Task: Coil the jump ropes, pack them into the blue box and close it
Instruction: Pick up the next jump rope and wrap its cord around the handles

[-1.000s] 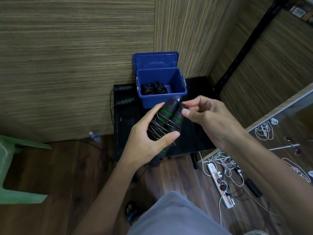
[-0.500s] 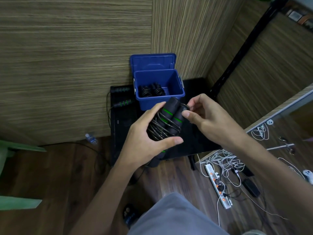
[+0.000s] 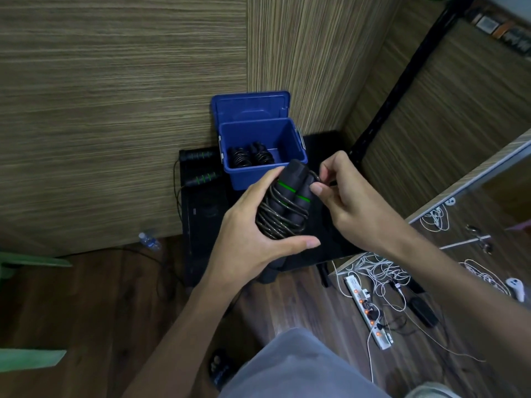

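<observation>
- The coiled jump rope (image 3: pixel 283 212) is held in mid-air, just near of the blue box (image 3: pixel 263 156); its two handles lie side by side, with the long axis running from near-left to far-right, top ends toward the box.
- The bundle is clasped around its wrapped middle by the left hand (image 3: pixel 253 234).
- The loose cord end at the far-right top of the bundle is pinched by the right hand (image 3: pixel 349 202).
- The box stands open on the dark surface (image 3: pixel 201 222), lid upright; one coiled rope (image 3: pixel 250 156) lies inside.
- Another rope's handles (image 3: pixel 199 166) lie left of the box.
- A short far-directed transfer is judged to remain once the end is tucked.
</observation>
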